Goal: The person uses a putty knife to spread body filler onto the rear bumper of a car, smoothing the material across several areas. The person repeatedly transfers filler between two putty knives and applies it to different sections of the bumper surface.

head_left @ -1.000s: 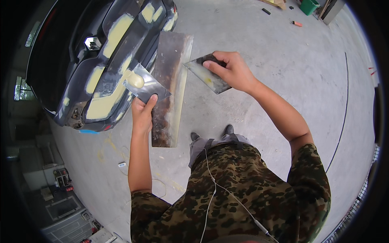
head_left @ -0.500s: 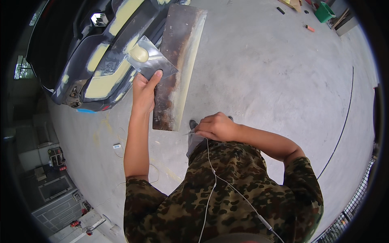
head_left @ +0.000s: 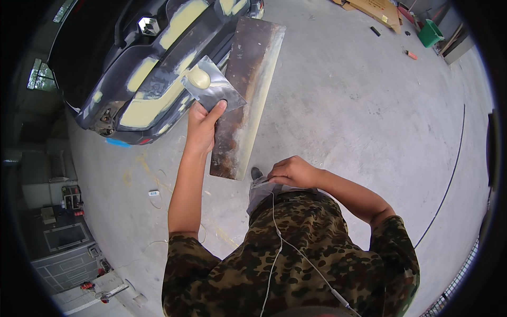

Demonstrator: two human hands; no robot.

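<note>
My left hand (head_left: 203, 127) grips a square metal mixing plate (head_left: 216, 91) by its near corner, thumb on top. A smooth dollop of cream-coloured filler paste (head_left: 199, 77) sits on the plate's far left part. The plate is held over a long, rust-stained board (head_left: 242, 100) with a pale right edge. Beyond it stands a dark car's bumper (head_left: 150, 87) with several pale yellow filler patches. My right hand (head_left: 294, 171) is at my waist with its fingers closed. A thin greyish edge shows by the fingertips, too unclear to name.
A white cable (head_left: 281, 239) hangs down my camouflage shirt. A green bin (head_left: 430, 33), flattened cardboard (head_left: 377, 11) and an orange-handled tool (head_left: 411, 55) are at the far right. A black line (head_left: 444, 182) crosses the grey floor. Equipment (head_left: 71, 198) stands along the left side.
The view has shifted, so the car, board and bin appear farther right and lower. The left hand still holds the plate, and the right hand stays closed at my waist.
</note>
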